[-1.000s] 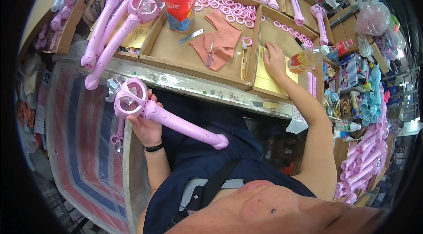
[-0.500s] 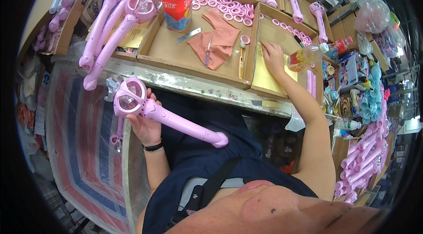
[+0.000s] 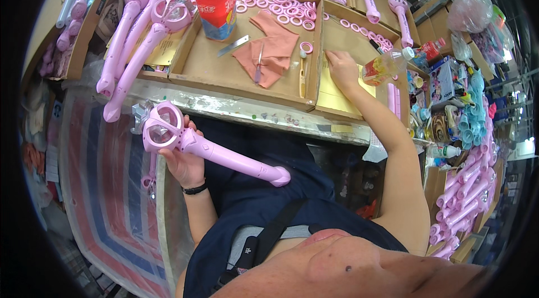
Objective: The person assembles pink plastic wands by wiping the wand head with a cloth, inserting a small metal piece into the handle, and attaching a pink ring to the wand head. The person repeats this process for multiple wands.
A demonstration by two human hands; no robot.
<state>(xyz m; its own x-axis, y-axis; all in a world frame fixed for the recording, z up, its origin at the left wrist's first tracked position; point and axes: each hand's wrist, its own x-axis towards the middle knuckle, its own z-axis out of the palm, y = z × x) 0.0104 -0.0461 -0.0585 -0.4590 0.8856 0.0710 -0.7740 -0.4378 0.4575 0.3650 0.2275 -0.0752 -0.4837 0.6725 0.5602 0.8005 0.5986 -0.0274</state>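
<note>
My left hand (image 3: 188,167) is closed around the neck of a pink toy wand (image 3: 230,160), just below its round open head. The wand's head has a silvery clear piece at its far end, and its shaft slants down to the right across my lap. Over a yellow sheet (image 3: 337,94) in the right-hand cardboard tray, my right hand (image 3: 343,70) has its fingers bent and drawn together at the sheet's upper left part. Whatever is between those fingertips is too small to make out. Right of that hand leans a clear bottle with a yellow label (image 3: 383,69).
A red-capped bottle (image 3: 217,3), an orange cloth (image 3: 268,53), a metal ruler (image 3: 233,46) and a brush (image 3: 302,76) are in the middle tray. Pink rings (image 3: 281,8) lie along its back. Several pink wands (image 3: 132,45) overhang the table's left edge; more fill a box (image 3: 463,197) at right.
The table and trays have shifted slightly left in the view. My left hand keeps its hold on the wand, and my right hand stays at the yellow sheet.
</note>
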